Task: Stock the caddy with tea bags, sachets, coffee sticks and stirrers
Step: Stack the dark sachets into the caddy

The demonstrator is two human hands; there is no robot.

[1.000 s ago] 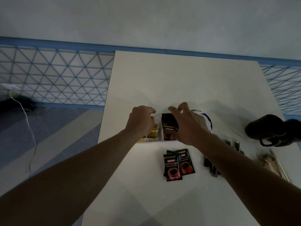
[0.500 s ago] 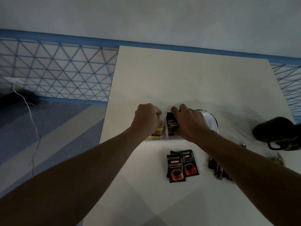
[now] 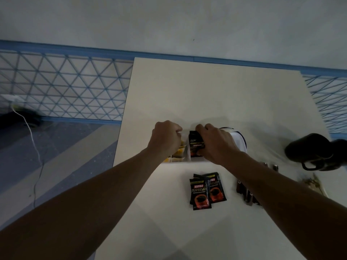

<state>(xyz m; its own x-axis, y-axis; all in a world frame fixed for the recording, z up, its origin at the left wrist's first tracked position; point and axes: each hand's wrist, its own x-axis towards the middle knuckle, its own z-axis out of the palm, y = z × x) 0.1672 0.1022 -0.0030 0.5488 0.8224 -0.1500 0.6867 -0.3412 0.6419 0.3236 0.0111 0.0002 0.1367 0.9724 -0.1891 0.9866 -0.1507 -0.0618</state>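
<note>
Both forearms reach forward from the near edge across the pale bench (image 3: 206, 91), converging on the white caddy (image 3: 180, 162) at mid-bench.

Left hand (image 3: 166, 137): knuckles up, poised over the caddy's left part. Its fingers are curled under the palm. Whether they grip the caddy wall or anything else cannot be told.

Right hand (image 3: 216, 145): back of hand upward, wrist angled in from the right. Its fingers are clamped on a black coffee sachet (image 3: 195, 145), fingertips hooked over the top edge and thumb against the lower right side. The sachet stands roughly upright inside a caddy compartment, just right of the left hand.

Yellow tea bags (image 3: 178, 152) sit in the compartment to the left of that sachet, partly hidden beneath the left hand.

Loose sachets (image 3: 204, 190) lie overlapped flat on the bench, near of the caddy and between the two forearms. Dark coffee sticks (image 3: 244, 192) lie to their right, partly covered by the right forearm. Pale stirrers (image 3: 311, 182) lie further right, blurred.

A white round vessel (image 3: 238, 139) with a dark rim sits just behind the right hand. A black mug (image 3: 309, 151) stands at the far right.
</note>
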